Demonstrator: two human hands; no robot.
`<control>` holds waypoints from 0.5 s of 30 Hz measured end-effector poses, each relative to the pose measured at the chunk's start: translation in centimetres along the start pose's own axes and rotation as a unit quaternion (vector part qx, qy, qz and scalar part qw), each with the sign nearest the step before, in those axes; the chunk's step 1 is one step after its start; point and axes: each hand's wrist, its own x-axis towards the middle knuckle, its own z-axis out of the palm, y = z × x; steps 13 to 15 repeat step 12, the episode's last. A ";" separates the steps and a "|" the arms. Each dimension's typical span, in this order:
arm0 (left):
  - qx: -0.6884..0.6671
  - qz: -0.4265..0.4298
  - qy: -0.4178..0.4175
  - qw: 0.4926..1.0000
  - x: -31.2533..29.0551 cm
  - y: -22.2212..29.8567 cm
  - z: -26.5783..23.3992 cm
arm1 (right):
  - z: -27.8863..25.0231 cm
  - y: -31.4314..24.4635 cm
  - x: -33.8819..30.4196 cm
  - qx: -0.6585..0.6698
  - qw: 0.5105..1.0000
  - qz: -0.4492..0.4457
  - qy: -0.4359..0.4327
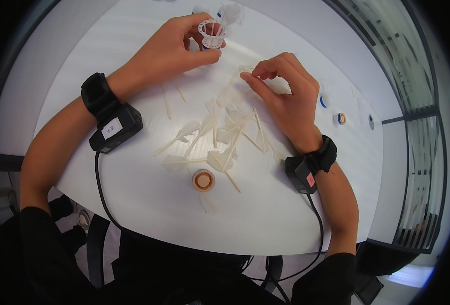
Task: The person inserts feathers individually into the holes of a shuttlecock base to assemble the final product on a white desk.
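Note:
At the far middle of the table, my left hand (192,43) is closed around a partly feathered shuttlecock (212,35). It has a white perforated plastic ring, a blue band low down, and white feathers (231,18) standing up on its far right side. To the right, my right hand (288,84) has thumb and forefinger pinched on a thin pale feather (228,90), near the fingertips. More loose white feathers (222,160) lie in a scattered pile between and below my hands. Nearer to me stands a cork shuttlecock base (203,181) with a brown ring on top.
Two small blue-banded pieces, one a shuttlecock base (340,118), sit on the right of the white table (133,190). A small grey round object (371,121) lies by the right edge. Black cables (101,190) run from my wrist devices over the near edge.

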 end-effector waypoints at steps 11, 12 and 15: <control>0.020 0.000 -0.016 1.000 -0.1 -0.2 -0.3 | -0.4 -0.7 0.1 -0.006 0.996 -0.092 0.003; 0.023 -0.010 -0.023 0.999 -0.1 0.0 -0.2 | -0.8 -0.8 0.2 -0.014 0.992 -0.128 0.005; 0.023 -0.010 -0.023 0.999 -0.1 0.0 -0.2 | -0.8 -0.8 0.2 -0.014 0.992 -0.128 0.005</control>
